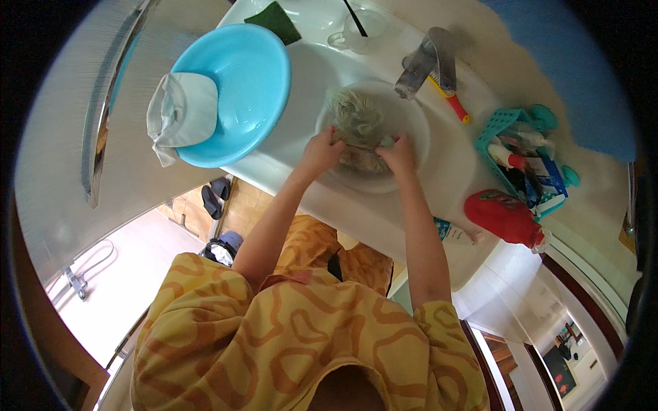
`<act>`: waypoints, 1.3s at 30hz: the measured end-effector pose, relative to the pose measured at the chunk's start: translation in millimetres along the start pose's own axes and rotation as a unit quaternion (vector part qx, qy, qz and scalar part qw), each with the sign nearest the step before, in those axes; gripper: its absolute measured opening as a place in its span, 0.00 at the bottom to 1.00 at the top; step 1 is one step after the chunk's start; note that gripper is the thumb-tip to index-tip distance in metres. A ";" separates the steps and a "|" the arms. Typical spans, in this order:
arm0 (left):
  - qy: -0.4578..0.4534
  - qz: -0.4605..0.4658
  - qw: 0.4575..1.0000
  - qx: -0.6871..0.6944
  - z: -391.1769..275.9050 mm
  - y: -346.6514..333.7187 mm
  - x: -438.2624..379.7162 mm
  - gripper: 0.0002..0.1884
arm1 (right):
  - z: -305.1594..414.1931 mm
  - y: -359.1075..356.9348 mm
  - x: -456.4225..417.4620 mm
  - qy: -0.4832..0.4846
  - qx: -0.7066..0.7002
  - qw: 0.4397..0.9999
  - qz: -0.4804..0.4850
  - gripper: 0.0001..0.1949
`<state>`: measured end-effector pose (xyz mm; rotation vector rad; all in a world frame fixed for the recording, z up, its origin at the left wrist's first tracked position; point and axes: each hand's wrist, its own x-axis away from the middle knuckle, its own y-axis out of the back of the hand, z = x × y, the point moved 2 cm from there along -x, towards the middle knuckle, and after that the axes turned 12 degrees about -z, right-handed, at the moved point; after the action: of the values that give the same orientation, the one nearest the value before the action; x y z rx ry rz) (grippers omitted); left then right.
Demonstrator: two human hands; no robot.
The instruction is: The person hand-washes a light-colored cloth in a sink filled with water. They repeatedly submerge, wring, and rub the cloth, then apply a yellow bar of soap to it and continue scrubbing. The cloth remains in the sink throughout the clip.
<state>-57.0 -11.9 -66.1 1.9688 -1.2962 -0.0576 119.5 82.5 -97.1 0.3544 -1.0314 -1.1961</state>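
A wet, pale furry item (357, 115), perhaps fur trim or plush, lies bunched in the round white bowl (424, 136) of the washbasin. My left hand (323, 151) pinches its near left edge with the fingers curled in. My right hand (398, 155) grips the near right edge, with a small pale piece showing by the thumb. Between the hands the near part of the item looks beige and flattened. My fingertips are partly hidden by the item and the cloudy-looking water around it.
Left of the bowl, a light blue plastic basin (252, 92) carries a white cap (193, 110) on its rim. Behind are a green scouring pad (275, 23), a glass mug (360, 31) and the tap (442, 56), with a red-and-yellow-handled brush (456, 107). A teal basket (506, 120), red bottle (501, 216) and tube (455, 232) lie right.
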 end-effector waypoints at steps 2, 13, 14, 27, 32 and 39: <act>0.122 0.012 0.967 0.224 -3.0 9.8 -4.4 0.14 | 7.5 13.8 6.9 -0.110 -0.131 0.984 0.048 0.26; 0.317 0.144 0.581 0.736 -19.1 16.1 4.7 0.27 | -38.8 11.1 4.8 -0.229 -0.529 0.727 0.373 0.10; 0.319 0.152 0.571 0.741 -29.5 13.0 7.7 0.28 | -48.8 6.8 -0.2 -0.225 -0.552 0.707 0.381 0.13; 0.126 0.075 0.827 0.542 -48.5 48.9 -18.0 0.28 | -31.9 14.6 26.0 -0.242 -0.501 0.798 0.233 0.06; 0.077 0.108 0.875 0.467 -8.5 34.6 -28.0 0.30 | -5.6 55.9 46.9 -0.269 -0.604 0.724 0.200 0.08; 0.346 0.133 0.606 0.703 -22.3 -24.8 -10.8 0.19 | 30.8 64.8 51.2 -0.186 -0.608 0.745 0.202 0.16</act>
<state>-33.8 14.2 -69.3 2.3260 -1.0109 2.2747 133.1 70.2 -10.9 -1.1308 -0.4082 -1.3022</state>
